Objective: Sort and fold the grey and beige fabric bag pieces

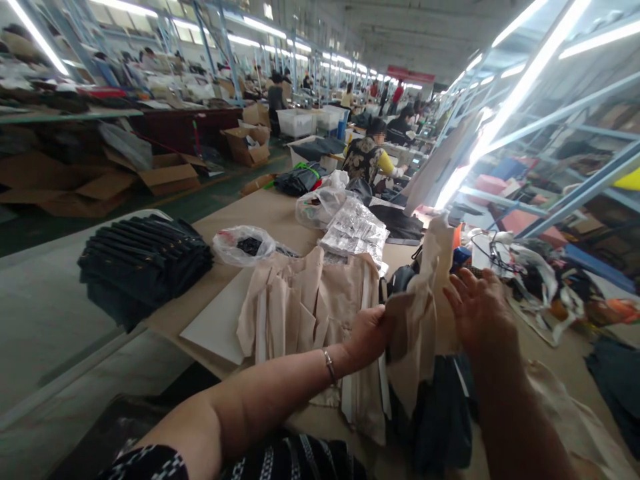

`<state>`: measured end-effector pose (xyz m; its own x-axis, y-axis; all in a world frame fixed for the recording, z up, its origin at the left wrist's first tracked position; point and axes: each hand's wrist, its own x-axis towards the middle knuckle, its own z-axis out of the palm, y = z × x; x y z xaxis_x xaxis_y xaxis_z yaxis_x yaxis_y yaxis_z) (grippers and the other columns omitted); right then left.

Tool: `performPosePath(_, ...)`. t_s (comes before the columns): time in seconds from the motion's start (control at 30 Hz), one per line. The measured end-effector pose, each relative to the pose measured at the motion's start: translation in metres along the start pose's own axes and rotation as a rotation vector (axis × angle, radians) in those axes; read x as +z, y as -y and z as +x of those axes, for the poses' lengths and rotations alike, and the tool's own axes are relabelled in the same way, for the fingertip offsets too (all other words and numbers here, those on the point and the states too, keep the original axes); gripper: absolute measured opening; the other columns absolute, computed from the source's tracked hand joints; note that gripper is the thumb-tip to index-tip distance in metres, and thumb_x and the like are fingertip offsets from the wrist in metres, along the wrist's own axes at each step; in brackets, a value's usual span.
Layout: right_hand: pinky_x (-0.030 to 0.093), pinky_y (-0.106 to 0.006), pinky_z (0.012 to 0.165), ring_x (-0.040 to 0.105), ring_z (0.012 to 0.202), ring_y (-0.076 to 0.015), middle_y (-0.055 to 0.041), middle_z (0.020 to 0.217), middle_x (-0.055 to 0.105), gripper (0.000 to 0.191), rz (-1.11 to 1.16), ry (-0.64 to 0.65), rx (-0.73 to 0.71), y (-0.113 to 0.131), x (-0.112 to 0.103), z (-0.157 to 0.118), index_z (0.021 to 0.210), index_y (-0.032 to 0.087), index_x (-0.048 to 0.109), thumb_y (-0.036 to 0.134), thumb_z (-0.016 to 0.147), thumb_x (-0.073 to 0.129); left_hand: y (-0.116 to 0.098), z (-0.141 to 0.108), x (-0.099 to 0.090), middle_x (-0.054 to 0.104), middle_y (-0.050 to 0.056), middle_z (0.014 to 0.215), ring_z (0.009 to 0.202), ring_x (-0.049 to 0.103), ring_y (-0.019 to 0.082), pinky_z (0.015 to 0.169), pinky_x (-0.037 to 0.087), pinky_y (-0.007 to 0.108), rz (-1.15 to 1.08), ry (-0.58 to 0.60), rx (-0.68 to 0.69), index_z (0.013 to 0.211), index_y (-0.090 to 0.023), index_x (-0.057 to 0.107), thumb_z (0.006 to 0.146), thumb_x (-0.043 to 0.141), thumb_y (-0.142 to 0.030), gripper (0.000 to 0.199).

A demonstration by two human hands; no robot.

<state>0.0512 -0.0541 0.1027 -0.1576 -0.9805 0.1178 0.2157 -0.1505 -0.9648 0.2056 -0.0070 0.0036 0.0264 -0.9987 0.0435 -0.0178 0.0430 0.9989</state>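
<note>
My left hand (367, 337) is closed on the edge of a beige fabric piece (425, 320), which hangs upright and slightly blurred in front of me. On the fabric's other side is my right hand (483, 310), its fingers apart and close to the edge; whether they touch it I cannot tell. A pile of beige fabric pieces (295, 307) with white strips lies left of my left hand on the brown-covered table (200, 307). Dark fabric (443, 413) lies below the raised piece.
A stack of folded dark garments (143, 263) stands at the left. Behind the beige pile are a clear plastic bag (243, 243) and silvery packets (355, 230). White straps and cords (545, 280) clutter the right. A co-worker (367, 157) sits farther back.
</note>
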Motion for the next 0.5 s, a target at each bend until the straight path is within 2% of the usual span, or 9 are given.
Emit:
performPosePath(0.1,0.033,-0.053,0.102,0.04,0.126,-0.0276,-0.0094,0.141,0.038,0.072,-0.388,0.176,-0.131,-0.023,-0.002,-0.036,0.138,0.029,0.033,0.045,0.076,0.065,-0.012,0.003,-0.02,0.05,0.0,0.062,0.061,0.043,0.01,0.052,0.032,0.02,0.086,-0.027,-0.05,0.066,-0.012,0.056,0.079,0.05,-0.033,0.025)
performPosePath(0.17,0.034,-0.051,0.103,0.037,0.128,-0.029,-0.0107,0.143,0.034,0.078,-0.51,0.311,-0.092,-0.044,0.001,-0.067,0.142,0.027,0.028,0.048,0.076,0.064,-0.018,0.0,-0.028,0.051,0.0,0.063,0.061,0.042,0.01,0.052,0.031,0.02,0.152,-0.034,-0.031,0.066,-0.013,0.054,0.079,0.05,-0.031,0.023)
performPosePath(0.2,0.035,-0.05,0.103,0.036,0.129,-0.0295,-0.0116,0.143,0.034,0.084,-0.521,0.321,-0.044,-0.054,0.005,-0.081,0.144,0.026,0.024,0.049,0.074,0.065,-0.02,-0.003,-0.03,0.051,0.0,0.063,0.061,0.042,0.01,0.052,0.03,0.02,0.195,-0.031,-0.017,0.065,-0.013,0.052,0.079,0.049,-0.03,0.022)
performPosePath(0.27,0.036,-0.047,0.103,0.039,0.127,-0.0295,-0.0125,0.141,0.037,0.088,-0.477,0.296,0.064,-0.071,0.014,-0.097,0.144,0.022,0.022,0.05,0.073,0.066,-0.021,-0.011,-0.029,0.049,-0.001,0.06,0.059,0.041,0.009,0.051,0.027,0.02,0.271,0.004,0.006,0.062,-0.014,0.047,0.078,0.05,-0.029,0.022)
performPosePath(0.3,0.037,-0.045,0.102,0.043,0.124,-0.0289,-0.0123,0.138,0.042,0.084,-0.419,0.296,0.116,-0.078,0.017,-0.1,0.142,0.021,0.026,0.05,0.074,0.066,-0.02,-0.016,-0.028,0.048,-0.001,0.059,0.058,0.039,0.009,0.05,0.026,0.021,0.299,0.034,0.013,0.061,-0.014,0.045,0.077,0.052,-0.028,0.023)
performPosePath(0.4,0.042,-0.04,0.097,0.055,0.11,-0.0262,-0.0101,0.117,0.06,0.053,-0.172,0.378,0.269,-0.09,0.021,-0.093,0.122,0.018,0.049,0.046,0.08,0.062,-0.015,-0.027,-0.023,0.046,-0.002,0.057,0.057,0.037,0.009,0.05,0.024,0.021,0.342,0.076,0.03,0.059,-0.015,0.041,0.073,0.054,-0.024,0.022)
performPosePath(0.5,0.049,-0.037,0.083,0.063,0.092,-0.0257,-0.0077,0.092,0.067,0.038,0.001,0.372,0.436,-0.097,0.01,-0.079,0.102,0.016,0.056,0.045,0.08,0.064,-0.011,-0.03,-0.025,0.049,-0.001,0.061,0.059,0.042,0.009,0.054,0.031,0.021,0.168,0.043,-0.058,0.063,-0.014,0.048,0.072,0.057,-0.024,0.016)
